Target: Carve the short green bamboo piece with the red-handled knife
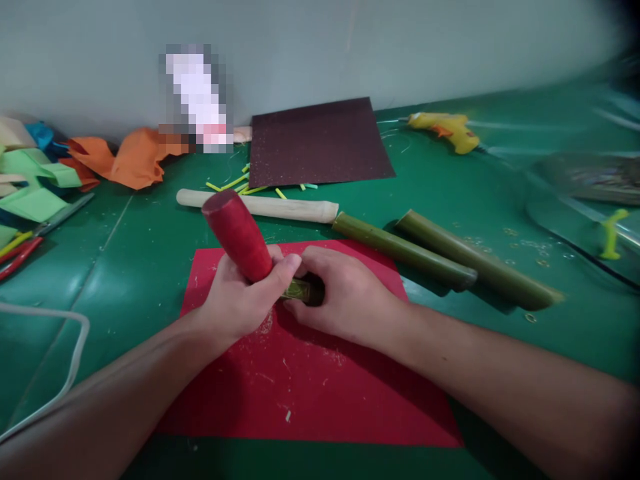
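My left hand [245, 293] is closed around a thick red cylinder [240, 233], which leans up and to the left. Its lower end is hidden behind my fingers. A short dark-green bamboo piece [299, 289] sits in my right hand [345, 287], with the fingers and thumb curled about it. Both hands meet close together over a red sheet [310, 393], where pale shavings and a small chip lie scattered. Whether the cylinder touches the bamboo I cannot tell.
Behind my hands lie a peeled pale stick [280, 207] and two green bamboo tubes [405, 250] [480, 260]. Farther back are a dark brown sheet [320, 143] and a yellow glue gun [447, 130]. Scissors [23, 257], coloured scraps [135, 157] and a white cable [83, 333] are at left.
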Demonstrator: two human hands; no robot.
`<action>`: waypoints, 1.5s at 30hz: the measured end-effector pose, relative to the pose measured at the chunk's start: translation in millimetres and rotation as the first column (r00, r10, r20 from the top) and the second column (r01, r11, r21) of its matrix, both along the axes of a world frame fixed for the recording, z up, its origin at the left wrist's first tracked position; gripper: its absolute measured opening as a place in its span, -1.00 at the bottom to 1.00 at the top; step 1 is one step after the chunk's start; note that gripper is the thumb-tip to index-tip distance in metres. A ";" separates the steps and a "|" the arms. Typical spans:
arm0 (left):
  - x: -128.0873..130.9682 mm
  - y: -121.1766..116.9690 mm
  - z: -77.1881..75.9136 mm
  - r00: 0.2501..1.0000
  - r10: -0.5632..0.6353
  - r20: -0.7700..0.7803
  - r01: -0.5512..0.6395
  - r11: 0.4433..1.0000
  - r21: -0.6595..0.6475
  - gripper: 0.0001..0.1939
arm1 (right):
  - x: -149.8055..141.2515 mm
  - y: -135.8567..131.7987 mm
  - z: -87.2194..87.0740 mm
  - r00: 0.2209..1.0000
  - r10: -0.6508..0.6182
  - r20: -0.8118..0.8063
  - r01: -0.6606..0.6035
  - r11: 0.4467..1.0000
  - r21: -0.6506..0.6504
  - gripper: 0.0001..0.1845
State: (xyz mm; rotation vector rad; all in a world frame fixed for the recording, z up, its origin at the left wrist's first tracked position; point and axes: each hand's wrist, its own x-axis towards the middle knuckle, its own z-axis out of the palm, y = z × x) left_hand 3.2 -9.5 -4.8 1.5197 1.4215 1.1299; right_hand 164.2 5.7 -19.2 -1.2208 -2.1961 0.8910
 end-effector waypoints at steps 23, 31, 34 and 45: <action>0.0 0.5 -4.0 1.000 0.008 -0.025 -0.006 0.995 0.101 -0.66 | 0.2 0.4 -2.4 1.000 -0.001 -0.006 0.001 1.000 0.000 -0.82; 0.1 -2.7 -13.5 0.995 0.062 -0.082 -0.049 0.987 0.154 -0.70 | 0.6 0.5 -0.8 1.000 0.012 -0.028 -0.011 0.999 0.040 -0.87; 2.1 -2.7 -10.9 0.996 0.077 -0.053 -0.070 0.989 0.129 -0.72 | 0.3 1.4 -0.8 1.000 0.005 -0.027 -0.004 1.000 0.029 -0.87; 2.4 3.2 2.6 0.996 0.070 0.064 -0.071 0.997 0.018 -0.66 | -0.2 0.4 -2.8 1.000 -0.007 0.018 0.007 1.000 -0.005 -0.81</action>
